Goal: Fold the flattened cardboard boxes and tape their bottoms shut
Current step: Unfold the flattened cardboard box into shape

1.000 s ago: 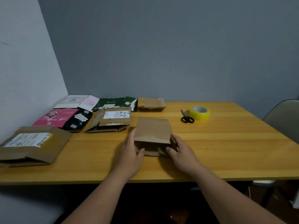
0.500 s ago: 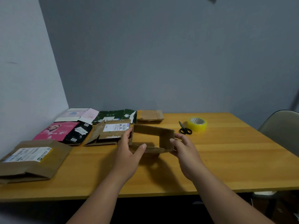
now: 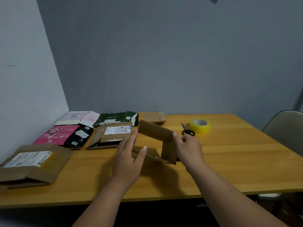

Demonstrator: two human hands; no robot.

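Note:
A small brown cardboard box (image 3: 155,131) is spread open into a tilted square sleeve, held just above the wooden table (image 3: 229,161). My left hand (image 3: 129,154) holds its left wall, fingers straight along the outside and thumb at the lower panel. My right hand (image 3: 188,148) grips the right wall, fingers curled over its top corner. A yellow tape roll (image 3: 200,126) and black scissors (image 3: 187,131) lie behind the right hand.
Flattened boxes lie at the left: a brown labelled one (image 3: 111,135), a large brown one (image 3: 31,164), pink (image 3: 55,134), black (image 3: 80,136), white-pink (image 3: 77,117) and green (image 3: 116,118) ones. A small brown flat box (image 3: 152,117) sits at the back. A chair (image 3: 285,130) stands right.
The box went from lying flat under both hands to being lifted and pulled open into a sleeve. The view has tilted upward.

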